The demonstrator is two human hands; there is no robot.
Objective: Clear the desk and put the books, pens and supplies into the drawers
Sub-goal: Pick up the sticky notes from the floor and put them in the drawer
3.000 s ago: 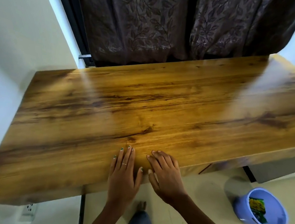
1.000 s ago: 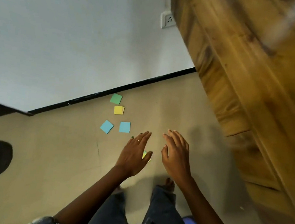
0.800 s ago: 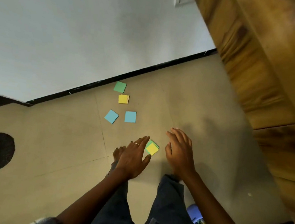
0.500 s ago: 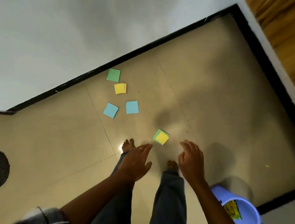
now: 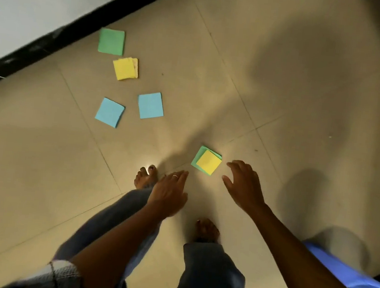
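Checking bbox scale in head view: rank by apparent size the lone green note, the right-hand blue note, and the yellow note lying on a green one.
1. Right-hand blue note and lone green note: too alike to rank.
2. Yellow note on green: smallest, though nearest the camera.

I count six sticky-note pieces on the floor tiles. Two are green: one green note (image 5: 111,41) by the black skirting, and a second green note (image 5: 197,157) lying under a yellow one. Two are yellow: the yellow note (image 5: 208,162) on top of that green one, and a yellow stack (image 5: 124,68) that may hold several sheets, since extra edges peek out on its right side. Two are blue: the left blue note (image 5: 109,112) and the right blue note (image 5: 150,105). I also see one blue bin (image 5: 344,277), two hands, two bare feet.
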